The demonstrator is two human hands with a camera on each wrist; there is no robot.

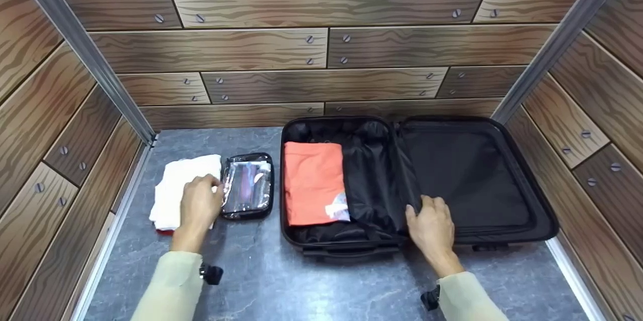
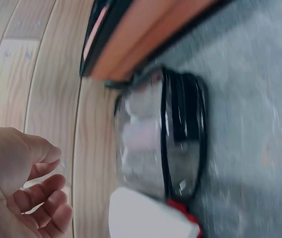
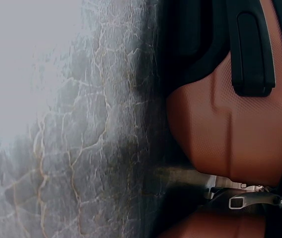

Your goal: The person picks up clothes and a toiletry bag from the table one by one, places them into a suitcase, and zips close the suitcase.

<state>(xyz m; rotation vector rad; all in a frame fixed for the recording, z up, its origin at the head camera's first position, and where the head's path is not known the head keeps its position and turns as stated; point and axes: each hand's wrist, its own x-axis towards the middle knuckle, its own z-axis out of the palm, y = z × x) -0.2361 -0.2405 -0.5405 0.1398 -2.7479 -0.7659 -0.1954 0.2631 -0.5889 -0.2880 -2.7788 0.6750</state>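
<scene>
My left hand (image 1: 200,201) hovers over a white folded cloth (image 1: 173,180), beside a clear pouch with black trim (image 1: 246,188). In the left wrist view, that hand (image 2: 27,186) has loosely curled fingers with nothing between them. An open suitcase (image 1: 540,210) lies to the right, black inside. A folded orange garment (image 1: 314,180) with a pale print sits in the left part of its left half. My right hand (image 1: 433,228) rests on the suitcase near the front end of the hinge. The right wrist view shows mostly the suitcase's reddish-brown shell (image 3: 205,119); that hand is largely out of it.
A bit of red shows under the white cloth's near edge. Wood-patterned panels (image 1: 261,49) stand behind and on both sides. The grey marbled surface (image 1: 291,288) runs in front of the suitcase. A black carrying handle (image 3: 252,49) sits on the suitcase's side.
</scene>
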